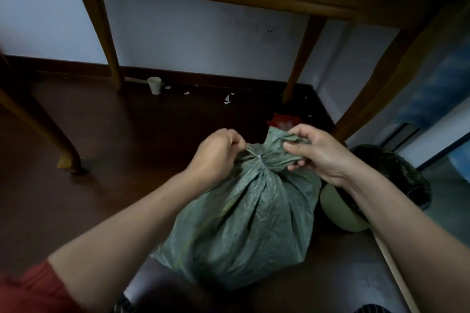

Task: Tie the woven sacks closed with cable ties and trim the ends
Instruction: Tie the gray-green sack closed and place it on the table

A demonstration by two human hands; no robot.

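Head view, sack: a green woven sack (244,211) stands full in front of the person, between the two forearms. Its mouth is gathered into a neck that points up and away from the camera.
Head view, cable tie: a thin pale cable tie (253,154) circles the neck. Its small lock sits on the near-left side and its free tail runs out to the left.
Left hand: the left hand (218,152) is just left of the neck, with the fingers curled tight on the tail of the tie.
Right hand: the right hand (318,152) is on the right, with the fingers clamped on the bunched cloth above the tie.
Key relation: the tail's long axis lies roughly level, from the lock leftward into the left hand. A pull away from the neck would cinch it, and the right hand is placed to brace against that.
Step in hand: this looks like tightening. The neck seems well drawn in.
Left to do: the tail is not yet trimmed, and no cutter is in sight.
Risk: if the cloth slips through the right fingers, the tie could ride up the neck.
Surroundings: a white paper cup (155,85) and paper scraps (227,99) lie on the dark floor (127,134) under the wooden table legs (101,38). A bin (396,175) with a black liner stands to the right.
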